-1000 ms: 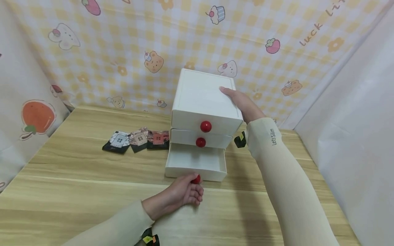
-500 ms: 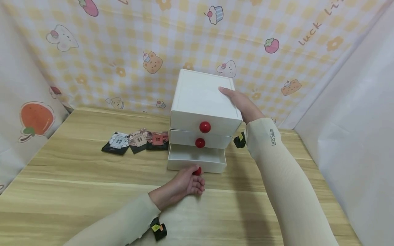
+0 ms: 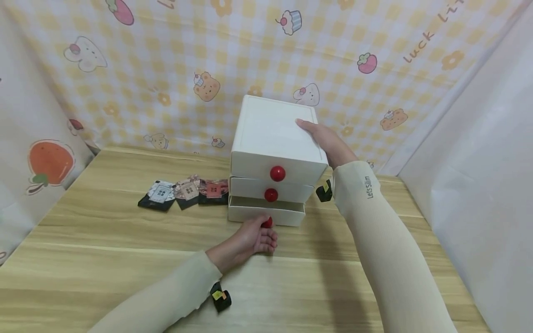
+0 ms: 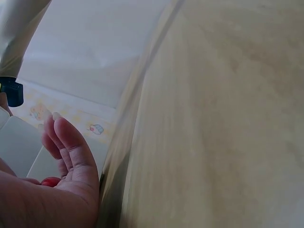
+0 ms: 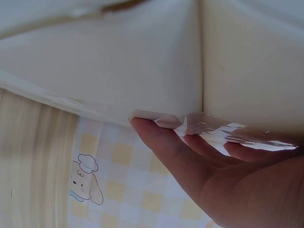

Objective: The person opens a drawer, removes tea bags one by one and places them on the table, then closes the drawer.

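A small white drawer cabinet (image 3: 280,129) with three red-knobbed drawers stands at the back middle of the wooden table. Its bottom drawer (image 3: 287,217) sticks out a little below the others. My left hand (image 3: 250,236) pinches that drawer's red knob (image 3: 267,222) between thumb and index finger, the other fingers loosely bent. In the left wrist view a bit of the knob (image 4: 50,181) shows behind the palm. My right hand (image 3: 329,141) lays its thumb on the cabinet top; in the right wrist view its fairly straight fingers (image 5: 166,142) press the cabinet's side.
Left of the cabinet lie three flat printed packets: a white one (image 3: 159,194), a pinkish one (image 3: 187,190) and a red one (image 3: 213,191). A yellow checked cloth (image 3: 166,69) hangs behind the table, with white cloth (image 3: 470,175) at the right side.
The left hand has pushed the bottom drawer back toward the cabinet, so less of its inside shows. My right hand has stayed on the cabinet.
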Demonstrator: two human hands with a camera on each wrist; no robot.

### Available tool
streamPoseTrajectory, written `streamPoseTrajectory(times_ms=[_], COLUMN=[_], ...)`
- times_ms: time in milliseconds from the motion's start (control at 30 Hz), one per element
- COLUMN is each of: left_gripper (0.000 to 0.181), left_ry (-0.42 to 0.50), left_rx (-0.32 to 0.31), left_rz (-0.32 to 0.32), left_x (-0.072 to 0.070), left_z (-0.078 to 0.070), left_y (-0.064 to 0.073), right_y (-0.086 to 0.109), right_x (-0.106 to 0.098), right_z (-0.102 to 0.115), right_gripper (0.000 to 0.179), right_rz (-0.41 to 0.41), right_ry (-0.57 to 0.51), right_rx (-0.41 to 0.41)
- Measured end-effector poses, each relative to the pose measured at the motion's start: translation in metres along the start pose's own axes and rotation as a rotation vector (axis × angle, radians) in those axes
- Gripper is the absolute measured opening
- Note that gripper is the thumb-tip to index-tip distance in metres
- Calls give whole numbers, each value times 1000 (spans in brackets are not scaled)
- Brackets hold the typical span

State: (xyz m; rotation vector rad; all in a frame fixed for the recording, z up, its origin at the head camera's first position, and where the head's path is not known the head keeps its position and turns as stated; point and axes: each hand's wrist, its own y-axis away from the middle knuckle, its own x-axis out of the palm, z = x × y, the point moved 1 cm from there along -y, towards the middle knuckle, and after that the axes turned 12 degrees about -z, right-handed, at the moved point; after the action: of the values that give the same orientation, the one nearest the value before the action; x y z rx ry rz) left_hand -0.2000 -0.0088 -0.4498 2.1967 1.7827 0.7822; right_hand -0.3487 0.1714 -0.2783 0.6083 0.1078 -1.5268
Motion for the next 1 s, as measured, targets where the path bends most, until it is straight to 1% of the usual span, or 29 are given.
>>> streamPoseTrajectory(times_ms=[100,400,567,700,833,1000], left_gripper=[38,39,38,39,39,39], left_ry=[-7,-6,-9,-18,-26,-35], left_rx=[0,-3,-2,-6,-5,-13], left_rz=[-4,-46,-44,-42,-52,-55], left_x=[0,1,0,-1,0,-1], left_z=[-2,-10,-11,-13,-14,-16], left_y=[-3,-12,-16,-17,-19,-21], right_y=[-1,-2,-2,-1,0,1], right_x=[1,2,2,2,1,1], right_z=[0,-2,-2,0,-1,0], right_gripper=[82,84,84,83,85,86], right_rz=[-7,-12,-5,1,-17,-20], right_ry=[0,7,4,6,12,12], right_rx=[3,8,10,1,8,9])
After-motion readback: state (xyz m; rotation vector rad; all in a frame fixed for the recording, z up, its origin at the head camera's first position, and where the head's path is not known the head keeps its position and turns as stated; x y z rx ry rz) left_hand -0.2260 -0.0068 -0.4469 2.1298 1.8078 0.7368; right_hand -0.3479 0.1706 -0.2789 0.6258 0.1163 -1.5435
